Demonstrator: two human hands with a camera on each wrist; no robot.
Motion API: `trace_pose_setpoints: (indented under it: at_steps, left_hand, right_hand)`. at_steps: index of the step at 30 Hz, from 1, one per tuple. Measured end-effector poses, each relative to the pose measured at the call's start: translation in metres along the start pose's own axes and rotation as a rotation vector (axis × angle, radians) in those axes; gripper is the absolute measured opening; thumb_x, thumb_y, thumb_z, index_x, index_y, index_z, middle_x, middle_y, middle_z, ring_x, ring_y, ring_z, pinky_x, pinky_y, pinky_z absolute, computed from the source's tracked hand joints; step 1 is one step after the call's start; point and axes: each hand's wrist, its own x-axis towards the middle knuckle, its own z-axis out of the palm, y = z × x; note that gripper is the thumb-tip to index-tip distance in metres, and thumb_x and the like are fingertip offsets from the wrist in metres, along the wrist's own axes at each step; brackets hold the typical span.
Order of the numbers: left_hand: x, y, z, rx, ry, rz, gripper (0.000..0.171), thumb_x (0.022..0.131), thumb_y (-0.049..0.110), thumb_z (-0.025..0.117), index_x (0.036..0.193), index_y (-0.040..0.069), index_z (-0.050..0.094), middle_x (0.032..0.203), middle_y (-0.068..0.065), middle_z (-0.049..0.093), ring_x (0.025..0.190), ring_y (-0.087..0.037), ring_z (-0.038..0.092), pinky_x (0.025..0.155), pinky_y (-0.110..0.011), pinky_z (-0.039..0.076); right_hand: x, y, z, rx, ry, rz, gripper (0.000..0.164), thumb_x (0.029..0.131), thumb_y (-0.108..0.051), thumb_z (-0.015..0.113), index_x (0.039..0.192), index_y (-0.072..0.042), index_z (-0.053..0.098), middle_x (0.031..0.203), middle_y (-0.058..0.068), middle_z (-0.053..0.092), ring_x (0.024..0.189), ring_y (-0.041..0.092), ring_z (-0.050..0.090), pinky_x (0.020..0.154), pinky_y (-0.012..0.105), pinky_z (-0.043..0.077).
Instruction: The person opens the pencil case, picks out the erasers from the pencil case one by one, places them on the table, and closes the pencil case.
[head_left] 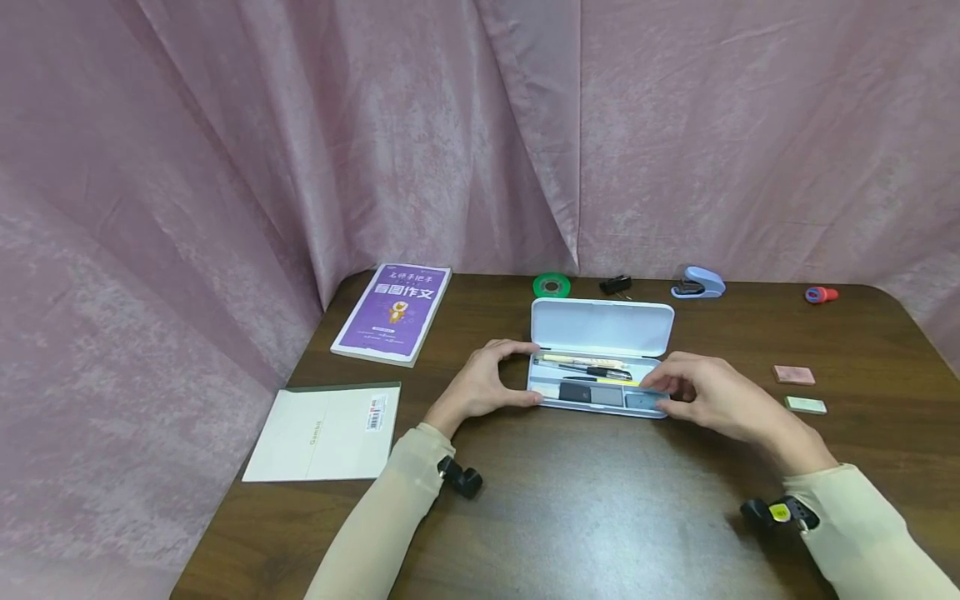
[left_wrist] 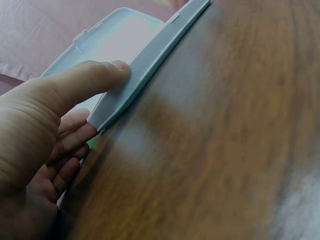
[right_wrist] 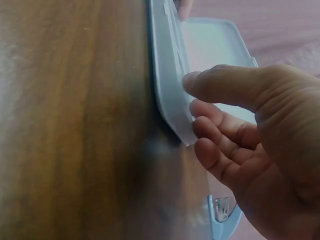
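Note:
A pale blue pencil case (head_left: 602, 327) lies on the table with its lid raised at the back. Several pens (head_left: 592, 372) and a dark block (head_left: 574, 392) are inside. My left hand (head_left: 480, 382) holds the case's left end, thumb on the front wall and fingers toward the back; the left wrist view shows that thumb (left_wrist: 107, 72) against the wall. At the opposite end, my right hand (head_left: 712, 396) grips the case. Its thumb (right_wrist: 215, 85) presses the front wall, and curled fingers touch the end; the index finger is largely hidden in the right wrist view.
A purple book (head_left: 392, 312) and a white notebook (head_left: 324, 433) lie left. Behind the case are green tape (head_left: 551, 285), a black clip (head_left: 616, 284) and a blue stapler (head_left: 701, 282). Rightward are a red item (head_left: 821, 295), a pink block (head_left: 793, 375) and a pale green block (head_left: 806, 405).

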Motion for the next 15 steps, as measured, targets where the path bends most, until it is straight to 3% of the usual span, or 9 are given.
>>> trace_pose_setpoints:
  at_steps: [10, 15]
  left_hand:
    - [0.0, 0.0, -0.001, 0.006, 0.0, -0.002, 0.077, 0.081, 0.046, 0.102, 0.15, 0.035, 0.07, 0.155, 0.003, 0.064, 0.15, -0.023, 0.052, 0.127, -0.05, 0.041]
    - [0.0, 0.001, -0.001, 0.006, -0.006, -0.011, 0.078, 0.081, 0.048, 0.101, 0.15, 0.036, 0.069, 0.156, 0.003, 0.063, 0.151, -0.023, 0.051, 0.128, -0.052, 0.04]
  right_hand:
    - [0.016, -0.007, -0.012, -0.001, -0.231, 0.046, 0.025, 0.097, -0.003, 0.085, 0.119, -0.014, 0.085, 0.111, -0.005, 0.073, 0.088, 0.002, 0.061, 0.075, 0.029, 0.058]
    - [0.02, -0.01, -0.013, -0.003, -0.282, 0.092, 0.024, 0.097, -0.003, 0.084, 0.118, -0.015, 0.085, 0.108, -0.006, 0.071, 0.093, 0.008, 0.063, 0.08, 0.031, 0.058]
